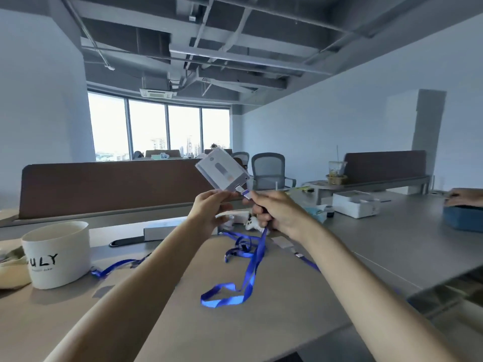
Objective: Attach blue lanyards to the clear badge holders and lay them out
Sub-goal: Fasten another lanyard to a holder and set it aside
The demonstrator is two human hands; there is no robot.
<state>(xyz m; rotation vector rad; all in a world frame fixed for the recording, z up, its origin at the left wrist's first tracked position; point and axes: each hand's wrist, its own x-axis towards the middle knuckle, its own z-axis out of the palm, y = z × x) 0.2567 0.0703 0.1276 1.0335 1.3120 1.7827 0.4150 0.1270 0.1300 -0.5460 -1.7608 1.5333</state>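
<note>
Open-ceilinged office space surrounds us, with tall windows far off at 11 o'clock and a tan tabletop (pixel 162 322) spreading below our arms. At 9 o'clock stands a white fabric tub (pixel 58 254) with dark lettering. Just right of it, at 8 o'clock, a loose blue lanyard (pixel 115 265) trails flat across the table with nothing clipped to it, as far as we can see.

Near the centre, our left hand (pixel 209 207) is raised, its fingers pinching the lower edge of a clear badge holder (pixel 222 171), which tilts up toward 12 o'clock with a card inside. Our right hand (pixel 277 210), just beside it at 2 o'clock, is closed around the clip end of a second blue lanyard (pixel 254 259), the clip touching the holder's corner. We cannot tell whether it is already latched. The strap hangs down and coils on the table at 5 o'clock.

Another bundled blue strap (pixel 239 248) lies behind it. Farther right, at 3 o'clock, small flat pieces (pixel 283 241) rest on the table; they may be more holders.

We judge the task is early: one attachment is in hand, and no finished badge lies laid out in view.
</note>
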